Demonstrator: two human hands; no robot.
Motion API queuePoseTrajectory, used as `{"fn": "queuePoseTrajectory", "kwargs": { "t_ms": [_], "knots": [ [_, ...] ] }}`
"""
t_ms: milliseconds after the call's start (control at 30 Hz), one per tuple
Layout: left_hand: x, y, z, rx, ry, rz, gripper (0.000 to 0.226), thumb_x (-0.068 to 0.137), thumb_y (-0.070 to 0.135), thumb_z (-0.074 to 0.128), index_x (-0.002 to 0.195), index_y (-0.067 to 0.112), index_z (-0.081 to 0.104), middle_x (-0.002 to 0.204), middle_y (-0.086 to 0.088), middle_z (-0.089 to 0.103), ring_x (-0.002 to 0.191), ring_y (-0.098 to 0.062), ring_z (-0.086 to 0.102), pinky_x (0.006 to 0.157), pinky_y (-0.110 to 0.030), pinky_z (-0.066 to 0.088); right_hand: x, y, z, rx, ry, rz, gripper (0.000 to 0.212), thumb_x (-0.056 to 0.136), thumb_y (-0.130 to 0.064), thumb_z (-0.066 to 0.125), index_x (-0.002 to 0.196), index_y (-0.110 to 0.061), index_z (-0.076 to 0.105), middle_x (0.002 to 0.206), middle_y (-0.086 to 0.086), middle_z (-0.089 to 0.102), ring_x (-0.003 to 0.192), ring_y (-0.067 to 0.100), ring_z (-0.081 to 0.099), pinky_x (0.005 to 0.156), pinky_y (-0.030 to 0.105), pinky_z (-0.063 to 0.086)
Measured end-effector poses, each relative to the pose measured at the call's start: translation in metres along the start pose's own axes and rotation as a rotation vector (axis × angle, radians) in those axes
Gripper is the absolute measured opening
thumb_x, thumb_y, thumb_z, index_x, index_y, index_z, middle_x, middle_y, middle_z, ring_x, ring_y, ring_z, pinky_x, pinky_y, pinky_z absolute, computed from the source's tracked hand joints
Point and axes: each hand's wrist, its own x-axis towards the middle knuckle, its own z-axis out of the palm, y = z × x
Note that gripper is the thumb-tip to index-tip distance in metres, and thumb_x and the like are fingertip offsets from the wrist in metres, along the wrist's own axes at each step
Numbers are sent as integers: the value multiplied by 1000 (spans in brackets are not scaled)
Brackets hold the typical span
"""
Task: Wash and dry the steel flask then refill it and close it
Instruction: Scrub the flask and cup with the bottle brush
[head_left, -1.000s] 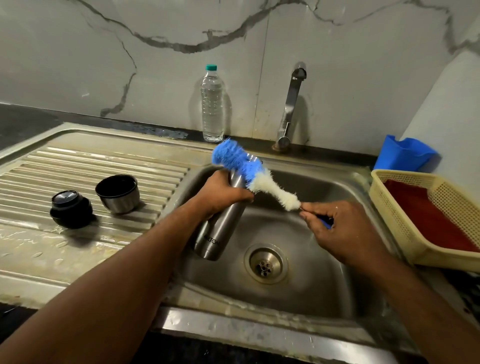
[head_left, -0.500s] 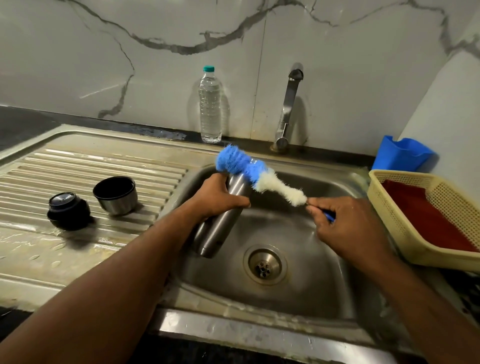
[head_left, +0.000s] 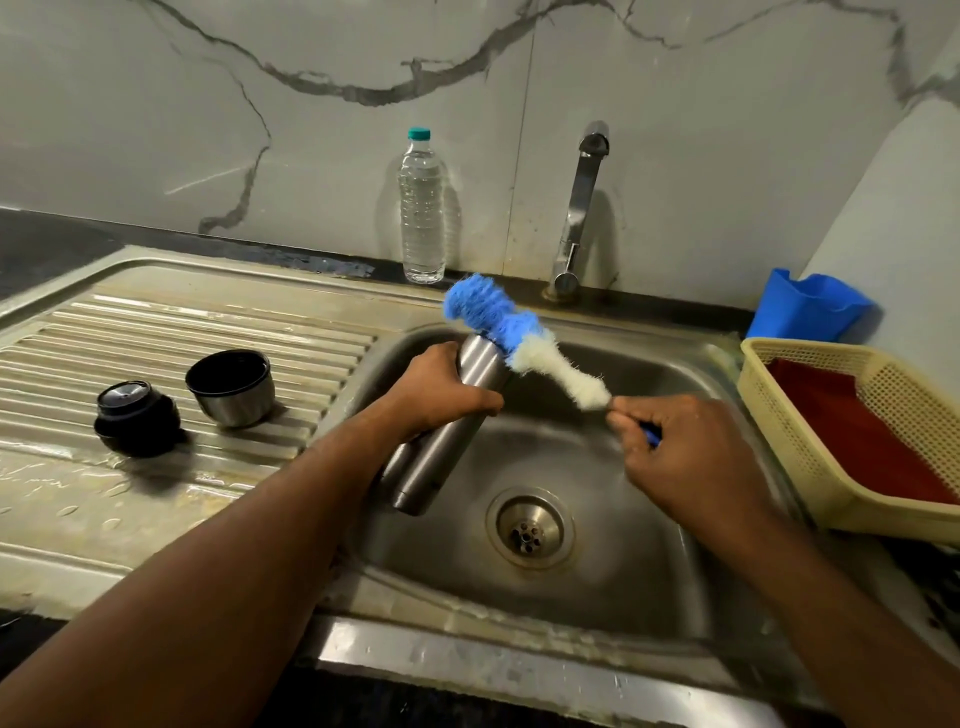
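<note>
Your left hand (head_left: 441, 395) is wrapped round the upper part of the flask (head_left: 441, 447), thumb across the front; your right hand (head_left: 685, 457) pinches the blue handle of the brush (head_left: 514, 338), fingers curled about it. The flask hangs tilted over the sink (head_left: 691, 364), mouth up and away from you, base low toward the drain (head_left: 530, 525) but not touching the basin as far as I can tell. The brush's blue and white bristles lie across the flask's mouth, on the outside; whether they touch the rim I cannot tell.

Going down in size: the sink and its ribbed drainboard (head_left: 156, 332), which looks wet in front; the tap (head_left: 582, 208), with no water running; the basket (head_left: 779, 447) on the right; the water bottle (head_left: 422, 208) against the wall.

The flask is stiff bare steel, smooth-sided, and probably empty, so light. Expect it to be slippery when wet or soapy. Hold it round the body, as you do now, not by the rim, and grip firmly while the brush pushes against it. The bristles are soft and will bend to enter the mouth; the wire stem may flex, so steer from close to the bristles.

On the drainboard the cup (head_left: 231, 387) stands just beside the stopper (head_left: 136, 418), both well apart from the flask.
</note>
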Motion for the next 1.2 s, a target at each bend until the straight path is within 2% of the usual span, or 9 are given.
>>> {"fn": "queuePoseTrajectory", "kwargs": {
  "t_ms": [133, 300, 400, 567, 633, 833, 933, 1033, 1200],
  "knots": [
    [0, 1, 0, -105, -45, -27, 50, 77, 30, 85, 118, 16, 59, 103, -5, 69, 90, -18, 69, 73, -29, 55, 0, -1, 0, -36, 10, -10, 20, 95, -26, 68, 111, -21, 79, 94, -4, 80, 80, 14, 72, 76, 41, 62],
    [1, 1, 3, -82, -61, -57, 45, 83, 26, 85, 117, 18, 57, 103, -3, 68, 88, -15, 68, 69, -25, 52, -2, -2, 2, -31, -20, -12, 19, 95, -25, 68, 109, -21, 80, 92, -3, 80, 80, 16, 72, 76, 41, 62],
    [2, 0, 4, 3, -32, 9, 56, 78, 34, 88, 123, 18, 59, 107, -2, 69, 92, -14, 67, 74, -26, 52, 0, 3, 1, -46, 36, -11, 16, 94, -24, 69, 105, -20, 81, 90, -2, 80, 79, 18, 72, 74, 44, 63],
    [-1, -1, 2, 9, -24, 17, 68, 71, 40, 95, 125, 21, 59, 109, 2, 69, 95, -12, 67, 81, -28, 56, -1, 3, 1, -54, 16, -5, 15, 93, -25, 68, 99, -17, 79, 85, -1, 78, 77, 20, 72, 72, 46, 63],
    [-2, -1, 1, 39, -3, 21, 70, 68, 42, 96, 124, 20, 60, 108, 2, 69, 95, -12, 67, 79, -27, 56, 0, 3, 1, -53, 22, -8, 13, 93, -23, 68, 95, -15, 79, 81, 1, 77, 72, 20, 70, 69, 46, 62],
    [-2, 2, 1, 68, 12, 43, 72, 74, 38, 93, 133, 19, 57, 117, 2, 65, 99, -11, 62, 74, -20, 46, -1, -2, -4, -47, 41, -33, 14, 93, -21, 69, 101, -19, 81, 87, -1, 79, 76, 18, 71, 72, 44, 63],
    [-3, 5, 3, 96, 17, 41, 63, 77, 35, 92, 127, 20, 57, 114, 2, 63, 98, -12, 59, 80, -24, 45, -2, -6, -4, -58, 10, -33, 12, 93, -21, 70, 99, -19, 80, 84, 0, 78, 74, 18, 70, 71, 44, 63],
    [-1, 4, 2, 87, 31, 27, 73, 72, 35, 94, 132, 16, 57, 115, -1, 65, 103, -17, 63, 79, -26, 47, -1, -3, -6, -87, 43, -15, 14, 95, -23, 67, 101, -21, 80, 83, 0, 77, 72, 18, 69, 71, 44, 62],
    [4, 0, 3, 15, -19, -16, 55, 79, 34, 84, 124, 14, 59, 111, -8, 68, 95, -18, 66, 70, -27, 50, -1, -4, -7, -79, 19, 1, 15, 96, -23, 66, 101, -18, 80, 87, 2, 77, 76, 18, 69, 76, 41, 62]
  ]
}}
